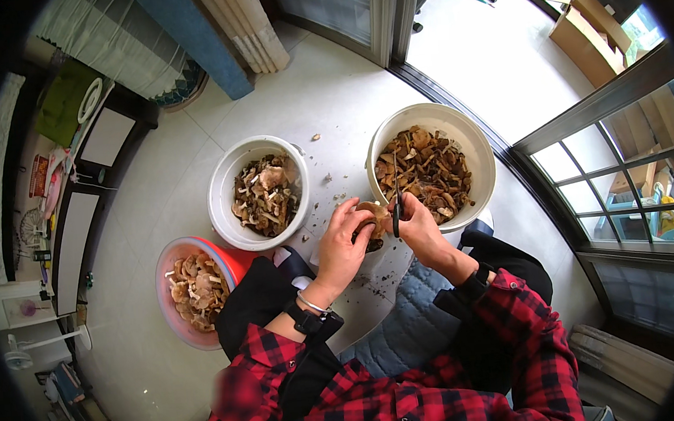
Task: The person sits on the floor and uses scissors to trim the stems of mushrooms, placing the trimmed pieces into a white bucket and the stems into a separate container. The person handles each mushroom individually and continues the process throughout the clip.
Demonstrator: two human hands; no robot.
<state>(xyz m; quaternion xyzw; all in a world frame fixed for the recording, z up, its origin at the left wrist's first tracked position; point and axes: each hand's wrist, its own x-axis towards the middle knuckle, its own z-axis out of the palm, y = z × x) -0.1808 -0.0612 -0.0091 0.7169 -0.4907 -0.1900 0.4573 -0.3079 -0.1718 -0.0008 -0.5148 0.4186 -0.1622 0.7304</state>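
Observation:
My left hand pinches a brown-capped mushroom between thumb and fingers. In my right hand is a pair of black-handled scissors, with the narrow blades pointing away from me. The right fingers are close beside the mushroom's edge. Whether the blades are apart is hard to tell. Under my left fingers some dark matter is partly hidden. Beyond my right hand stands a large cream bucket holding many brown mushrooms. A white bucket at the left holds mushrooms with pale stems.
A red-and-pink basin of mushrooms sits by my left knee. Dark crumbs lie between my feet, with scraps on the tiled floor. A sliding-door track runs behind the cream bucket. A low cabinet is at the left.

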